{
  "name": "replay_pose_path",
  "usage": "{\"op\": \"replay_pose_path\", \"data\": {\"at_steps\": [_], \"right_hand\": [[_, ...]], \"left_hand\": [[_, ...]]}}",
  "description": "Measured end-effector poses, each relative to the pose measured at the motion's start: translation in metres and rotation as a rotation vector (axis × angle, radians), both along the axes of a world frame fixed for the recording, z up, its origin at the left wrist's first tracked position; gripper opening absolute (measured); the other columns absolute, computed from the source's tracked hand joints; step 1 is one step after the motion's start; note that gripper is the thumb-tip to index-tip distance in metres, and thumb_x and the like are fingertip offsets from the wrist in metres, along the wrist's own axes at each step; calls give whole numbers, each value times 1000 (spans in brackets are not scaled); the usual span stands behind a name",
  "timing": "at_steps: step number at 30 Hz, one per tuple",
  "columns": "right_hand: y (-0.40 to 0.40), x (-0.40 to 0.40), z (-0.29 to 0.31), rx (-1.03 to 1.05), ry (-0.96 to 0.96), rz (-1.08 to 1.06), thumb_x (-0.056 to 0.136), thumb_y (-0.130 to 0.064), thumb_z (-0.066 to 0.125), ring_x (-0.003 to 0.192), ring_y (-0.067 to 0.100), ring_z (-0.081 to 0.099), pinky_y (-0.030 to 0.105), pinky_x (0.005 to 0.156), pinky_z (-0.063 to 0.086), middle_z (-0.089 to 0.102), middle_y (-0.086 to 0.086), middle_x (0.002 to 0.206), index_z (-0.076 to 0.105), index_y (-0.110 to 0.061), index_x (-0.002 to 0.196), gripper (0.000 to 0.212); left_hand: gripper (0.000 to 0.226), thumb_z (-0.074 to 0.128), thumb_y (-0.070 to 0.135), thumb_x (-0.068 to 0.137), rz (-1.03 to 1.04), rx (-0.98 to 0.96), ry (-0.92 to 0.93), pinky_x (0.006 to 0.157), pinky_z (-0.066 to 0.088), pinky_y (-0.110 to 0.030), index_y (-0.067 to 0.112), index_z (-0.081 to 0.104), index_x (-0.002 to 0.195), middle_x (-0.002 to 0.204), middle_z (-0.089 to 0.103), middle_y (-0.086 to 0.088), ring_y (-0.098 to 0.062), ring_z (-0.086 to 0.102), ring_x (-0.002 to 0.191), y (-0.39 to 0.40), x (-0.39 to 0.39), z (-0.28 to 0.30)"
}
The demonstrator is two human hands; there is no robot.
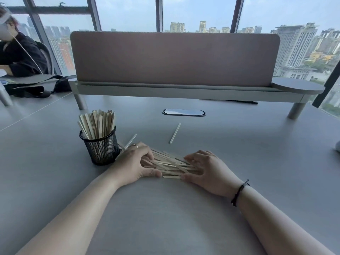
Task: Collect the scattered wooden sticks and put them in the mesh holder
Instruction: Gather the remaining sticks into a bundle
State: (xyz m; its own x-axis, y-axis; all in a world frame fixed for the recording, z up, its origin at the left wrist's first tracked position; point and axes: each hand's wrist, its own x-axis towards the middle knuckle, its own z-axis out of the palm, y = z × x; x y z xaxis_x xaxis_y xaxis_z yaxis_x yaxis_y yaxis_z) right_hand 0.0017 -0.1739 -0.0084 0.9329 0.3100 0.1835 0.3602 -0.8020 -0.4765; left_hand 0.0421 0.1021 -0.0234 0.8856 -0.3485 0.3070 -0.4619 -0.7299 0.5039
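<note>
A black mesh holder point(102, 147) stands left of centre on the grey table, packed with several upright wooden sticks point(98, 124). A flat pile of wooden sticks point(170, 164) lies on the table between my hands. My left hand point(136, 162) curls around the pile's left end, right beside the holder. On the pile's right end my right hand point(204, 167) rests with fingers spread. A single stick point(175, 133) lies farther back at centre. Another loose stick point(131, 141) pokes out behind my left hand.
A pink desk divider on a raised shelf point(174, 57) closes the far side. An oval cable grommet point(184, 112) sits below it. A seated person point(16, 52) and a black bag point(36, 86) are at far left. A pale object point(337, 146) touches the right edge.
</note>
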Motion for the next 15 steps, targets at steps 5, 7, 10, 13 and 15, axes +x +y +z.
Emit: {"op": "replay_pose_path", "data": {"at_steps": [5,7,10,13,15], "right_hand": [[16,-2,-3,-82,-64,4,76,-69,61,120,11,43,24,100,36,56,-11,122,52,-32,136,71],[22,-1,-3,-123,-72,-4,72,-81,53,119,12,42,29,101,37,53,-10,121,50,-33,137,81],[28,-2,-2,-160,-96,-21,67,-89,46,117,14,44,29,100,36,52,-9,117,52,-34,135,88],[29,-4,0,-170,-110,-36,64,-93,46,115,15,47,29,100,33,52,-8,113,51,-35,135,92],[29,-5,1,-185,-107,-41,62,-94,45,115,15,48,30,100,32,51,-8,112,51,-35,135,93]], "left_hand": [[61,75,79,53,-34,58,-22,64,31,-14,25,56,75,78,53,13,3,47,75,-8,3,-3],[61,72,82,54,-48,60,-27,61,30,-15,28,50,70,73,49,13,2,45,70,-12,4,-4],[63,54,94,58,-58,93,-74,62,29,-14,34,38,66,70,44,14,3,43,70,-15,5,-5],[68,45,95,66,-67,120,-121,64,33,-23,27,44,69,71,44,12,-9,44,70,-15,6,-8],[76,37,94,71,-81,153,-164,65,34,-30,19,49,68,71,44,8,-16,45,70,-16,5,-9]]}}
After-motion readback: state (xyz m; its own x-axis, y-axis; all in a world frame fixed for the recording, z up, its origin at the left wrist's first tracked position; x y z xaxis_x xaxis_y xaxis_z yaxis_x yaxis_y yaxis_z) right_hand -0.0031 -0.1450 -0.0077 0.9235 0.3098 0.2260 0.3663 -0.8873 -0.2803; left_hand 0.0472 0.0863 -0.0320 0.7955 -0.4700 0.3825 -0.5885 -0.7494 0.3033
